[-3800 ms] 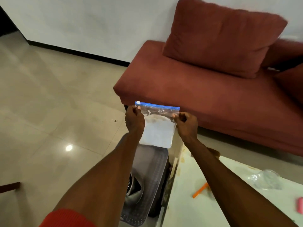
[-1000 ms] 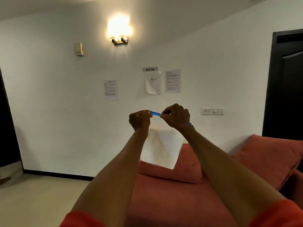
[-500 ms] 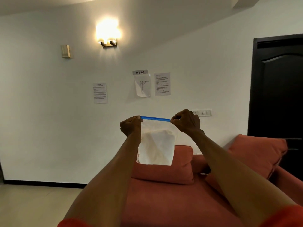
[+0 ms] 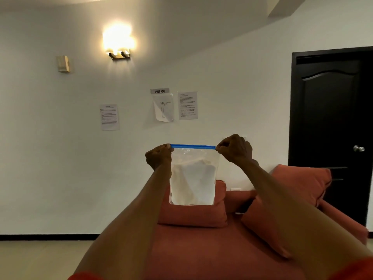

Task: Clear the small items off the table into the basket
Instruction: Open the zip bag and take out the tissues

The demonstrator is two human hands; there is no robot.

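Observation:
A clear zip bag (image 4: 193, 178) with a blue seal strip along its top hangs in the air at arm's length, with something white folded inside. My left hand (image 4: 159, 158) pinches the strip's left end. My right hand (image 4: 235, 148) pinches its right end. The strip is stretched flat and level between them. Neither the table nor the basket is in view.
A red sofa (image 4: 201, 249) with cushions lies below and behind the bag. A white wall carries taped papers (image 4: 187, 105) and a lit lamp (image 4: 118, 42). A dark door (image 4: 331, 126) stands at the right.
The view rose from the floor and table to the wall. My right hand slid from near the left hand along the blue strip to its right end, and the strip now lies flat.

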